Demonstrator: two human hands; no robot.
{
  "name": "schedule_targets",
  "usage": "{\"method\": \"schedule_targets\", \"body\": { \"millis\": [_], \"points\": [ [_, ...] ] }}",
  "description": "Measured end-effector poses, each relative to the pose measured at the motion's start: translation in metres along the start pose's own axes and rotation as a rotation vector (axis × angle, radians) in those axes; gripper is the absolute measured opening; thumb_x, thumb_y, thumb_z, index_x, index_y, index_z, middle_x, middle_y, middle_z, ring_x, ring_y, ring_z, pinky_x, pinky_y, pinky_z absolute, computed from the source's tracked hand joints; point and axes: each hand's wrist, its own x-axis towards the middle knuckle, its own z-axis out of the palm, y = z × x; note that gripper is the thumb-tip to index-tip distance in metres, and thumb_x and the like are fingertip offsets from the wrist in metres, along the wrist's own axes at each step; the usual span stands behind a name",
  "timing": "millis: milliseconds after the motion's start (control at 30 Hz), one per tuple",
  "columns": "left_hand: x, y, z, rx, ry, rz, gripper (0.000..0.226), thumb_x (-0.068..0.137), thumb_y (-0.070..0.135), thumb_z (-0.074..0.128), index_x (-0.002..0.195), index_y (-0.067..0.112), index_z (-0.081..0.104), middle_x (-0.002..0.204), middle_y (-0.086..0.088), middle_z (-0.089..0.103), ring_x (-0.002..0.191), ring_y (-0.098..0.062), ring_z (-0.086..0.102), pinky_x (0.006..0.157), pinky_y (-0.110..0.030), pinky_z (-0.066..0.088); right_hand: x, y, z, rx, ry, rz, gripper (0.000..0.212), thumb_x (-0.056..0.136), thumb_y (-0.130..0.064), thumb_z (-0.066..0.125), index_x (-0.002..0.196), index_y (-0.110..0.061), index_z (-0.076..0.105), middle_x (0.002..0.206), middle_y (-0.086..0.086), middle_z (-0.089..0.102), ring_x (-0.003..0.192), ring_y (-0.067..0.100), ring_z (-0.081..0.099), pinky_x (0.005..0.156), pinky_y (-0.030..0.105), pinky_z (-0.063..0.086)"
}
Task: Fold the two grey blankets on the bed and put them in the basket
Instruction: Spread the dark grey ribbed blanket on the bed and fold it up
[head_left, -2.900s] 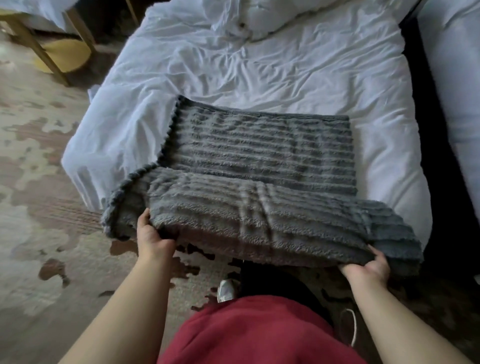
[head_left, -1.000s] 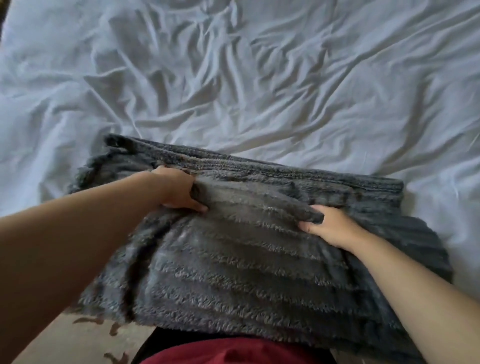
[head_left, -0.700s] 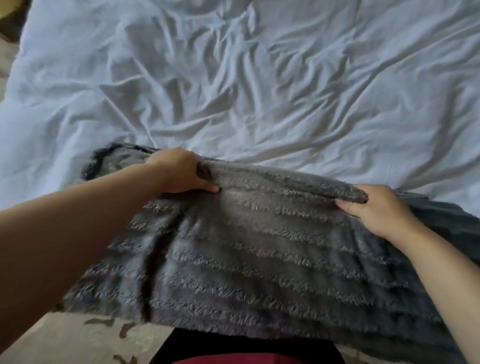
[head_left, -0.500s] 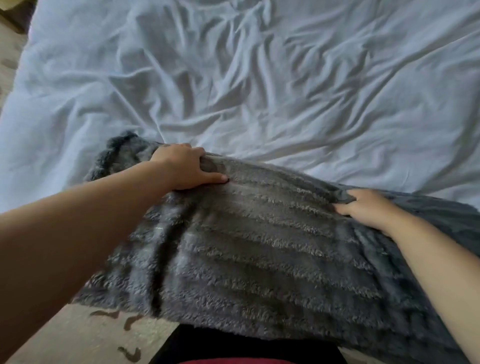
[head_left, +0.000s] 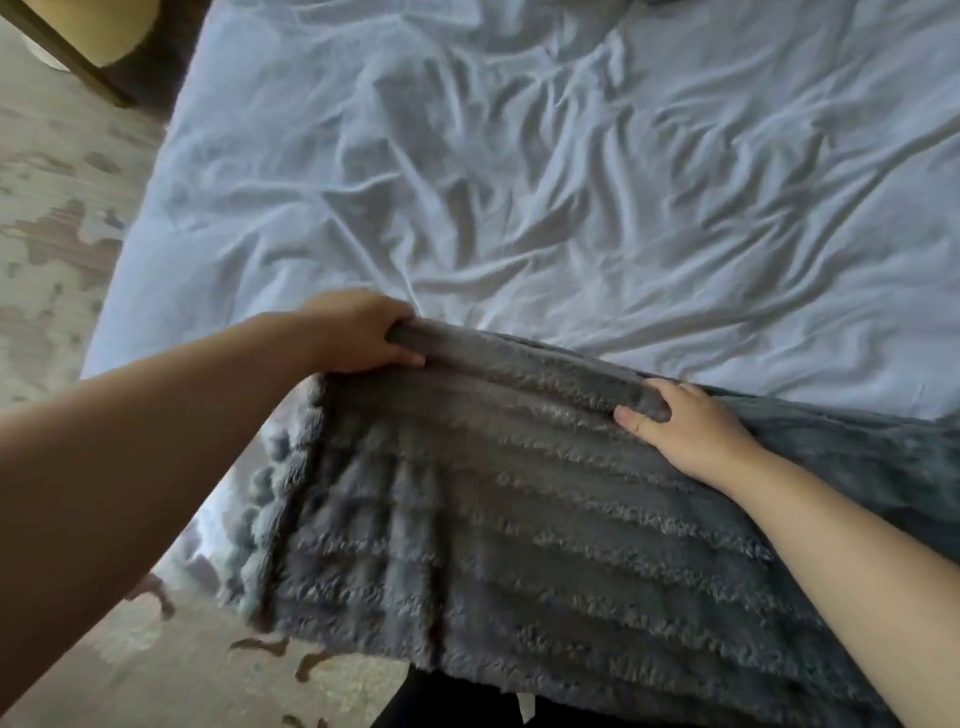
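Note:
A grey ribbed, fluffy blanket (head_left: 519, 545) lies folded over the near edge of the bed and hangs toward me. My left hand (head_left: 353, 332) grips its far folded edge at the left, fingers curled round the roll of fabric. My right hand (head_left: 685, 431) grips the same edge further right, thumb under the fold. A darker grey layer of blanket (head_left: 857, 457) spreads to the right beneath my right forearm. I cannot tell whether it is the same blanket. No basket is in view.
The bed's wrinkled white sheet (head_left: 571, 182) fills the upper view. A patterned carpet (head_left: 57, 208) lies to the left and below. A dark wooden furniture leg (head_left: 67, 62) and a yellow object (head_left: 130, 26) stand at the top left.
Both hands have stayed gripped on the blanket's folded edge and drawn it toward me and to the right. More of the bed's left side and the carpet now show.

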Motion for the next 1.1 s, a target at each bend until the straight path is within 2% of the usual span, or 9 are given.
{"method": "schedule_targets", "body": {
  "millis": [67, 200, 367, 467, 533, 633, 700, 867, 1100],
  "points": [
    [0.015, 0.005, 0.006, 0.039, 0.139, -0.014, 0.043, 0.080, 0.061, 0.061, 0.106, 0.028, 0.058, 0.103, -0.006, 0.065, 0.089, -0.026, 0.055, 0.069, -0.031, 0.036, 0.005, 0.000, 0.008, -0.053, 0.102, 0.011, 0.086, 0.080, -0.078, 0.038, 0.148, -0.026, 0.029, 0.153, 0.003, 0.034, 0.135, 0.029, 0.039, 0.105, 0.043, 0.037],
    [0.028, 0.016, 0.035, 0.011, 0.173, -0.028, 0.046, 0.084, 0.057, 0.058, 0.112, 0.021, 0.059, 0.115, -0.011, 0.064, 0.109, -0.031, 0.054, 0.087, -0.039, 0.041, 0.011, -0.001, 0.018, -0.086, 0.177, 0.035, 0.085, 0.083, -0.074, 0.037, 0.148, -0.020, 0.031, 0.152, 0.006, 0.037, 0.134, 0.031, 0.039, 0.106, 0.043, 0.036],
    [-0.002, 0.035, 0.014, 0.032, 0.329, -0.212, 0.060, 0.082, 0.048, 0.065, 0.133, 0.022, 0.047, 0.136, -0.012, 0.046, 0.130, -0.034, 0.038, 0.114, -0.055, 0.011, -0.002, -0.011, 0.014, -0.162, 0.226, 0.036, 0.076, 0.090, -0.068, 0.032, 0.150, -0.021, 0.024, 0.154, 0.006, 0.032, 0.139, 0.030, 0.031, 0.113, 0.044, 0.024],
    [-0.047, 0.064, 0.013, -0.089, 0.558, -0.114, 0.046, 0.087, 0.030, 0.056, 0.130, 0.019, 0.050, 0.135, -0.011, 0.048, 0.126, -0.035, 0.042, 0.112, -0.051, 0.020, -0.028, -0.023, 0.015, -0.141, 0.288, -0.003, 0.069, 0.096, -0.060, 0.025, 0.152, -0.021, 0.016, 0.157, 0.003, 0.022, 0.144, 0.024, 0.019, 0.119, 0.043, 0.011],
    [-0.072, 0.080, 0.026, -0.127, 0.500, -0.012, 0.044, 0.090, 0.030, 0.050, 0.132, 0.020, 0.050, 0.140, -0.009, 0.045, 0.131, -0.032, 0.038, 0.113, -0.051, 0.019, -0.046, -0.035, 0.020, -0.141, 0.291, -0.058, 0.067, 0.097, -0.058, 0.021, 0.153, -0.024, 0.009, 0.161, 0.000, 0.010, 0.147, 0.020, 0.007, 0.121, 0.041, 0.003],
    [-0.088, 0.085, 0.062, -0.133, 0.314, 0.023, 0.052, 0.097, 0.044, 0.039, 0.145, 0.026, 0.034, 0.157, -0.006, 0.023, 0.146, -0.025, 0.014, 0.117, -0.050, 0.003, -0.072, -0.049, 0.042, -0.194, 0.251, -0.167, 0.065, 0.096, -0.059, 0.018, 0.153, -0.032, 0.001, 0.162, -0.003, -0.006, 0.148, 0.017, -0.005, 0.119, 0.038, -0.005],
    [-0.090, 0.071, 0.085, -0.125, 0.290, 0.044, 0.056, 0.097, 0.050, 0.032, 0.150, 0.032, 0.024, 0.161, -0.003, 0.013, 0.148, -0.021, 0.006, 0.117, -0.046, -0.004, -0.083, -0.052, 0.059, -0.225, 0.224, -0.186, 0.064, 0.096, -0.059, 0.016, 0.152, -0.034, -0.002, 0.161, -0.005, -0.009, 0.148, 0.016, -0.008, 0.119, 0.038, -0.005],
    [-0.083, 0.019, 0.104, -0.024, 0.358, 0.132, 0.064, 0.091, 0.060, 0.016, 0.150, 0.036, 0.020, 0.160, 0.001, 0.018, 0.148, -0.018, 0.014, 0.118, -0.040, -0.002, -0.084, -0.048, 0.077, -0.256, 0.235, -0.147, 0.062, 0.096, -0.059, 0.014, 0.152, -0.036, -0.003, 0.161, -0.006, -0.009, 0.148, 0.014, -0.009, 0.118, 0.038, -0.007],
    [-0.058, -0.012, 0.100, -0.039, 0.292, -0.043, 0.061, 0.095, 0.057, 0.021, 0.152, 0.035, 0.014, 0.161, 0.005, 0.012, 0.149, -0.018, 0.005, 0.114, -0.057, -0.005, -0.072, -0.049, 0.072, -0.263, 0.233, -0.143, 0.063, 0.095, -0.059, 0.013, 0.152, -0.036, -0.003, 0.161, -0.007, -0.010, 0.148, 0.015, -0.009, 0.119, 0.038, -0.005]
  ]
}}
